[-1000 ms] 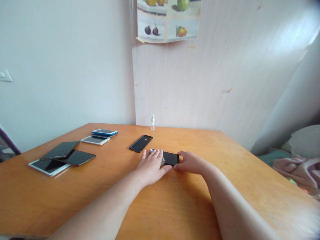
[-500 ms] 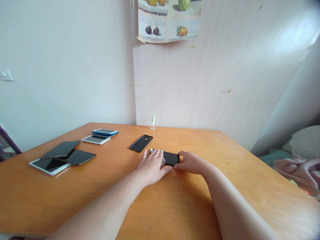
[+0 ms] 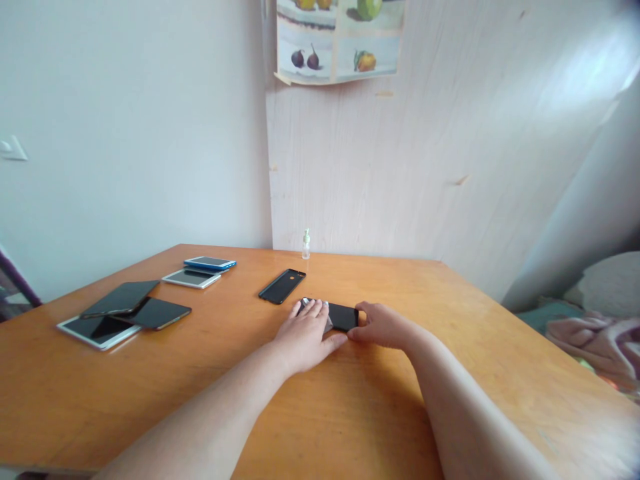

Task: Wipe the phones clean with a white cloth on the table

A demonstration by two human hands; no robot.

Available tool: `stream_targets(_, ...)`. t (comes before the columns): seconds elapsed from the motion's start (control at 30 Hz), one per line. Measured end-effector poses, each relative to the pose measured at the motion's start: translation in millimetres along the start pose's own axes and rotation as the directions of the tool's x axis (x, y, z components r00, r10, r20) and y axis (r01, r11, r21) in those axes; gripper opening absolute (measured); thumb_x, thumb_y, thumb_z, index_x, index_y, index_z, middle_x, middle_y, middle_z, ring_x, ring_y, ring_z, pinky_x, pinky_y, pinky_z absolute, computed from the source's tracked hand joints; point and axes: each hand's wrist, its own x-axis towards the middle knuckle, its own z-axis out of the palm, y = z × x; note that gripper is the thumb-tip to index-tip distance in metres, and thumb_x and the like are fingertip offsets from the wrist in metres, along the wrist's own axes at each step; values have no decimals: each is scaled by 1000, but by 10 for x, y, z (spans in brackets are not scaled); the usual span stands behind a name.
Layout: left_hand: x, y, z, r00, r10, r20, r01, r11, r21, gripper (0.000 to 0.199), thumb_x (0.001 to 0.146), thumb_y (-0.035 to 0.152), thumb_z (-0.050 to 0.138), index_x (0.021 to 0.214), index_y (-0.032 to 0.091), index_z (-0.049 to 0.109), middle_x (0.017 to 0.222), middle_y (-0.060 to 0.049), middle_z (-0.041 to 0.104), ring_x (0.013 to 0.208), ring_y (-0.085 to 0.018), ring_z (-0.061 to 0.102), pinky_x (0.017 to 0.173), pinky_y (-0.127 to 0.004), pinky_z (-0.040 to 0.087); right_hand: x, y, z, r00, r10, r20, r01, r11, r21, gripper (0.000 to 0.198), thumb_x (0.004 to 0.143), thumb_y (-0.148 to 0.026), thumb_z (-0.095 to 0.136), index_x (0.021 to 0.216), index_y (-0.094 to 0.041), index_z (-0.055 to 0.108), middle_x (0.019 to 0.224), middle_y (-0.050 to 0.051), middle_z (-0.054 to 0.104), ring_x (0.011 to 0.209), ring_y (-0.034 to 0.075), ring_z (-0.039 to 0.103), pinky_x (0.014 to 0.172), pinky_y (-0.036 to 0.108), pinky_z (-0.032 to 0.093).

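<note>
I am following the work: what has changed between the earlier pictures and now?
The left hand, with the cloth under it, has slid slightly right along the phone. Nothing was taken up or let go. The right hand stays at the phone's right end.

phone (image 3: 344,317): black | cloth (image 3: 329,325): pale grey | case (image 3: 281,288): black | tabletop (image 3: 320,427): orange-brown | wall panel (image 3: 360,173): whitish, streaked

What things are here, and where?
Phone: one, black, centre
Cloth: one, whitish, on phone
Phone case: one, black, beyond phone
Pump bottle: one, clear, far edge
Nearer devices: three, black, white, left
Farther devices: at least two, blue, white, left
Table: one, orange-brown, centre
Fruit poster: one, multicoloured, top
Back wall: one, pale, background
Wall fitting: one, white, far left
Fabrics: several, pink, teal, right
Left hand: one, on cloth
Right hand: one, at phone's end
</note>
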Motion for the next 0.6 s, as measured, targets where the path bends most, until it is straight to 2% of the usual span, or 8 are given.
stream_targets(0.07,12,-38,6,996,-89,-24,90,996,22,90,88,74,23,146,6,34,152,-20,32,143,-34,23,116,-52,13,-1,0,2,1000,0,-2,0,1000,2,54,67,-47,71,112,-19,63,99,9,70,84,23,63,65,26,39)
stream_targets(0.13,7,-47,4,994,-111,-17,111,994,24,94,85,76,25,146,4,32,153,-21,29,143,-35,21,116,-52,13,1,2,4,1000,3,-2,-3,1000,1,55,66,-47,71,113,-19,63,99,9,70,84,23,63,65,27,40)
stream_targets(0.23,-24,2,-21,999,-14,45,14,1000,-16,101,81,80,28,148,5,28,155,-20,24,145,-33,18,117,-46,17,7,8,8,1000,-2,-2,2,1000,-1,56,66,-48,71,112,-19,63,99,9,70,84,24,63,66,27,40)
stream_targets(0.33,-46,62,-48,992,98,85,-94,994,-49,99,81,80,28,149,8,28,156,-17,22,145,-29,18,117,-41,17,13,11,8,1000,-4,-2,4,1000,6,55,65,-47,72,112,-19,63,99,8,70,83,23,63,67,27,41)
stream_targets(0.4,-40,65,-48,992,103,76,-100,994,-37,96,83,79,26,148,8,30,156,-17,23,145,-29,19,118,-42,14,12,10,6,1000,-3,-3,3,1000,8,55,65,-47,72,112,-19,63,99,8,70,84,23,63,68,27,41)
stream_targets(0.6,22,-103,21,991,-134,-8,134,990,50,94,86,76,21,147,6,31,153,-20,30,144,-33,22,117,-49,14,-7,-8,-10,1000,10,4,-10,1000,1,55,66,-49,71,113,-19,63,103,9,69,87,24,63,68,27,41)
